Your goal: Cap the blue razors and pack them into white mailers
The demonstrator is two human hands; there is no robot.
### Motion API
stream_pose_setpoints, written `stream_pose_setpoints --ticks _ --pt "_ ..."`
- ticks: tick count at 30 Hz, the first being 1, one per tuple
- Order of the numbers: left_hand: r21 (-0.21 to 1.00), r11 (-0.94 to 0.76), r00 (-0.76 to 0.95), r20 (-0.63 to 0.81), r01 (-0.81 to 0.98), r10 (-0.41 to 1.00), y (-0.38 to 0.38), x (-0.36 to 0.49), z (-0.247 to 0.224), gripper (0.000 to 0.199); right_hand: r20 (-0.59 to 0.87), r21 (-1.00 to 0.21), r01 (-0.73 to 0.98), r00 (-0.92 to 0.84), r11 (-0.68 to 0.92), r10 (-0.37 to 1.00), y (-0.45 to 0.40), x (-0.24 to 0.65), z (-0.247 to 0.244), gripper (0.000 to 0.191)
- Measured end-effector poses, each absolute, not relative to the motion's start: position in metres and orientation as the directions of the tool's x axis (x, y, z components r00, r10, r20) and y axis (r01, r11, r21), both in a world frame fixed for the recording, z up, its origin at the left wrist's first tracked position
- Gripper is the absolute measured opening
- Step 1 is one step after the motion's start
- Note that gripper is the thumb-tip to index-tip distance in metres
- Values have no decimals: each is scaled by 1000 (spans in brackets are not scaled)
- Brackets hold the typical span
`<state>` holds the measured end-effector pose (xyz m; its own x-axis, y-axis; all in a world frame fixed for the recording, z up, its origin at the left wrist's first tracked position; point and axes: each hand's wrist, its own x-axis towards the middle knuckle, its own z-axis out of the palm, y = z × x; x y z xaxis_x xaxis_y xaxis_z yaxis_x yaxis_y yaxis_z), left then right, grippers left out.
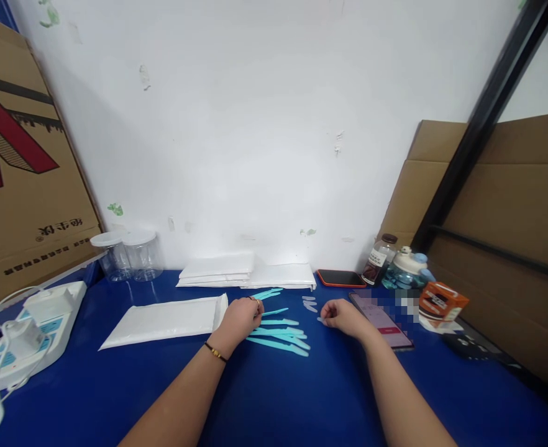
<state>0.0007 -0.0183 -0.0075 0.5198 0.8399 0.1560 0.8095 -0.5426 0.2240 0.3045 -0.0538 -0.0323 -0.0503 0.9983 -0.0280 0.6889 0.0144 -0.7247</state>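
Several slim turquoise plastic tools (278, 335) lie in a loose pile on the blue table (274, 397). My left hand (240, 318), with a ring and a thin bracelet, rests curled at the pile's left end, touching one tool. My right hand (343, 316) sits to the pile's right, its fingertips pinching a small clear cap (321, 320). Two more clear caps (309, 303) lie just beyond it. A white padded mailer (166, 320) lies left of my left hand.
A stack of white mailers (248, 273) lies by the wall, with two clear jars (127, 254) to its left. A white power strip (27, 335) is far left. Two phones (342, 277), bottles (404, 268) and an orange box (442, 302) sit right. Cardboard stands on both sides.
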Motion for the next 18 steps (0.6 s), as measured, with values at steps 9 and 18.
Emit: stream_pose_setpoints --ticks 9,18 --pt "430 -522 507 160 737 847 -17 -3 -12 15 62 -721 684 -93 109 994 -57 280 -27 9" --pt "526 -419 471 39 740 881 -16 3 -20 15 99 -717 686 -69 119 993 -58 262 -25 13"
